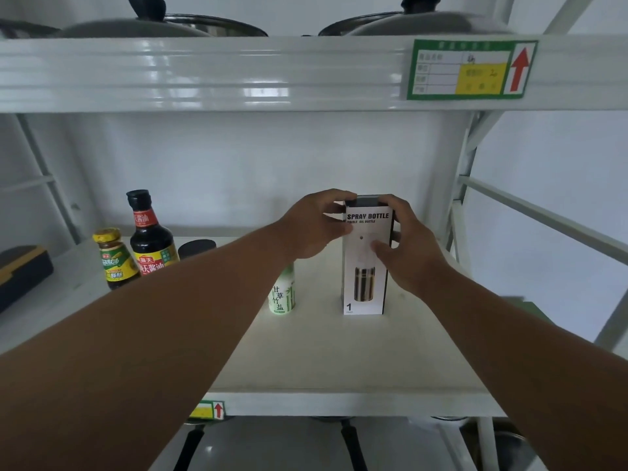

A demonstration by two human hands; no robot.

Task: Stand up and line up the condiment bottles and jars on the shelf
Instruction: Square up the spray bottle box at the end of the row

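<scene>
A white spray bottle box [366, 294] stands upright on the white shelf [323, 362], right of centre. My left hand [311, 226] grips its upper left edge and my right hand [406, 243] grips its upper right side. Just left of the box stands a small green-and-white salt bottle [282, 297], its top hidden under my left wrist. Further left, a dark soy sauce bottle [151, 239] and a small yellow-capped jar [115, 260] stand upright. A black-lidded jar [197, 248] shows behind my left forearm, mostly hidden.
A black and yellow case [23, 270] lies at the far left. The upper shelf beam [238, 73] carries a green label [472, 69], with pot lids [142, 23] above it. Pan handles [190, 447] show on the lower level. A shelf upright [458, 212] stands close to the right.
</scene>
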